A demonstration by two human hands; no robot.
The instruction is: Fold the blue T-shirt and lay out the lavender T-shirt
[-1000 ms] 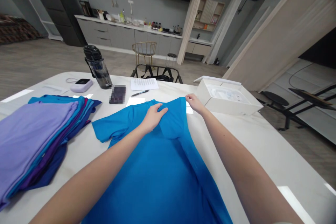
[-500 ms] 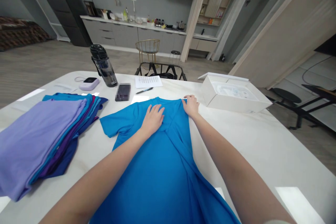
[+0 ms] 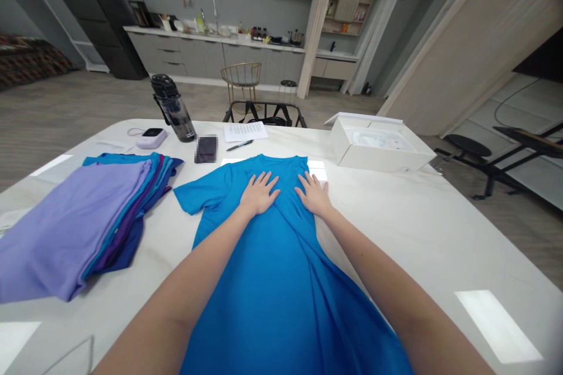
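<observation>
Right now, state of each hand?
Left hand: open, fingers spread, flat on the blue shirt, holding nothing.
Right hand: open, flat on the same shirt, holding nothing.

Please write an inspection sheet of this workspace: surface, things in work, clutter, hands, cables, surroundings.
Surface: white table, glossy, with light reflections.
Things in work: blue T-shirt lying flat, right side folded inward, left sleeve spread out.
Clutter: stack of folded shirts, dark bottle, phone, paper with pen, open white box, small lilac device.
Hands: left hand and right hand open, palms flat on the shirt.
Cables: thin white one by the lilac device.
Surroundings: kitchen counter, chair, stools.
</observation>
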